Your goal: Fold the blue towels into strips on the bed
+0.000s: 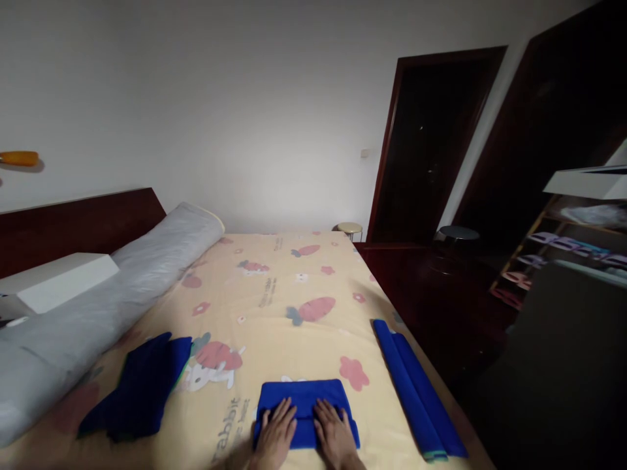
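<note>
A blue cloth (pixel 304 391), folded into a flat rectangle, lies on the bed near its front edge. My left hand (pixel 277 431) rests flat on the left part of the cloth, fingers stretched forward. On the right part lies my right hand (pixel 336 431), also flat with its fingers out. Neither hand grips anything. To the left is a crumpled dark blue cloth (pixel 142 385) with a green edge. Along the bed's right side lie long folded blue cloths (pixel 416 391), with a bit of green edging at the near end.
The bed (pixel 274 300) has a yellow sheet with rabbits and carrots. A long grey roll (pixel 147 274) and a white box (pixel 63 277) lie by the headboard (pixel 83 215). Stools (pixel 350 228) stand beyond, a shoe rack (pixel 533 254) and dark chair back (pixel 563 352) at right.
</note>
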`<action>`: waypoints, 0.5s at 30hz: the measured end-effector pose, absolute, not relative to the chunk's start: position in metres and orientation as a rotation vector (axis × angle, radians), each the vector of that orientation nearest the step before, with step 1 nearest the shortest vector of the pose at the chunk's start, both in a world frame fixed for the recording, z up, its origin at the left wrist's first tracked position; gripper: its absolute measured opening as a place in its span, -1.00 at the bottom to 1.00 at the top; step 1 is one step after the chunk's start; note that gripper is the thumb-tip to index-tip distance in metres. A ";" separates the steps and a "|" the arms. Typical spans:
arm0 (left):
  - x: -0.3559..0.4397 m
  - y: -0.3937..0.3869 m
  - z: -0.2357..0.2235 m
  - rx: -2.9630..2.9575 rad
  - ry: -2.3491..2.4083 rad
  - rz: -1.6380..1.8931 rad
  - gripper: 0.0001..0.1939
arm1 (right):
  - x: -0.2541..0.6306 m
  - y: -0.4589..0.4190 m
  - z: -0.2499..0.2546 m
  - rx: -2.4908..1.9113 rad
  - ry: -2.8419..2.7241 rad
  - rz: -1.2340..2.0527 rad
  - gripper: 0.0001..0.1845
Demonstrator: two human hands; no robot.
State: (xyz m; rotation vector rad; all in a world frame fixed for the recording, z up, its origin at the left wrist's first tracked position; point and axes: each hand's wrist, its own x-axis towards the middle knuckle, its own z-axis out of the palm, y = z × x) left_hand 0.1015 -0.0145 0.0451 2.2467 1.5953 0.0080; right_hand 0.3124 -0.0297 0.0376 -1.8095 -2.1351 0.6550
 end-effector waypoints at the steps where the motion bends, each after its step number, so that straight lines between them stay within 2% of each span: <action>1: 0.085 -0.012 0.047 2.255 1.676 -0.007 -0.50 | 0.327 -0.029 0.036 -1.887 -2.092 0.614 -0.46; 5: 0.013 -0.017 0.041 2.257 1.961 0.091 -0.49 | 0.390 -0.042 0.019 -2.062 -1.933 0.405 -0.46; 7: -0.002 -0.028 0.027 2.299 1.910 0.168 -0.48 | 0.400 -0.055 0.003 -2.003 -1.909 0.288 -0.46; 11: 0.026 -0.051 -0.004 2.308 1.619 0.055 -0.37 | 0.370 -0.078 -0.037 -1.856 -2.051 0.263 -0.45; 15: 0.065 -0.052 -0.014 2.180 1.639 -0.043 -0.30 | 0.342 -0.086 -0.059 -1.911 -2.048 0.282 -0.34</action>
